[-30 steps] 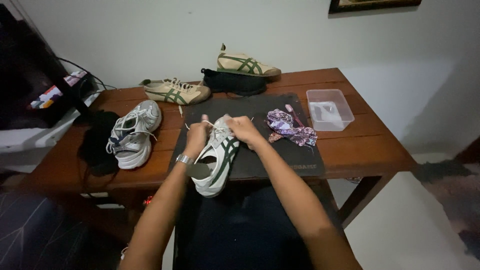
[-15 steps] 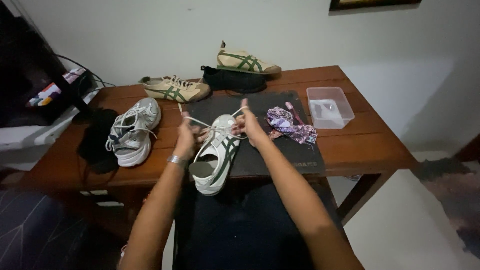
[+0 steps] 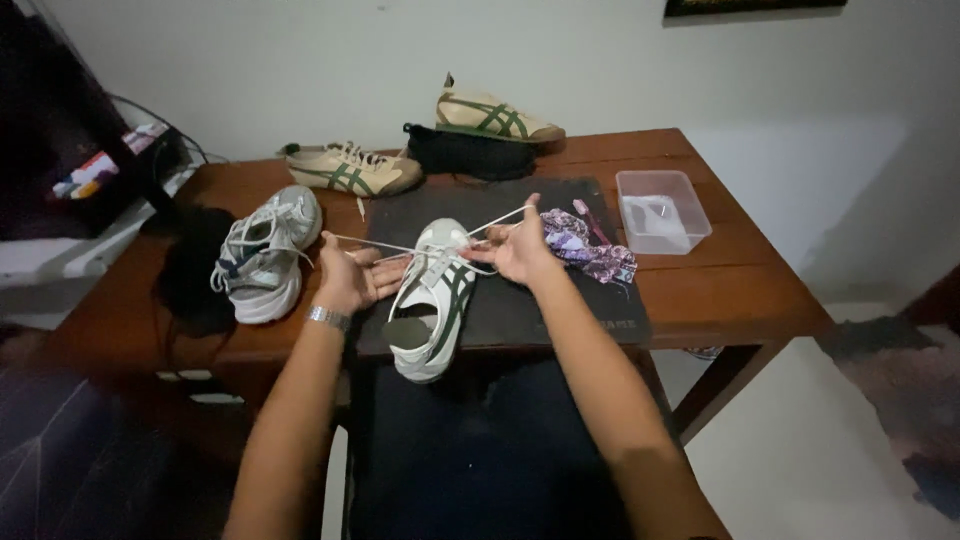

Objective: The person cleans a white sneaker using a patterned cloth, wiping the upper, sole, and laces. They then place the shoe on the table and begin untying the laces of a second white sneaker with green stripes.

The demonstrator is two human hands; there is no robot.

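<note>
Both hands have spread apart: left hand (image 3: 352, 278) and right hand (image 3: 517, 247) each apparently pinch a white lace (image 3: 500, 217) (taut toward 9 and 2 o'clock) of the white, green-striped sneaker (image 3: 432, 298).

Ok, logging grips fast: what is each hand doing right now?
Left hand: closed on one white lace end, pulled left of the white shoe.
Right hand: closed on the other lace end.

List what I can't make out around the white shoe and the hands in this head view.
- White shoe: its far side, hidden by its own body.
- Left hand and right hand: the lace grip, too small to tell.
- Clear plastic box: contents blurred.
- Patterned cloth: near part hidden by the right hand.
</note>
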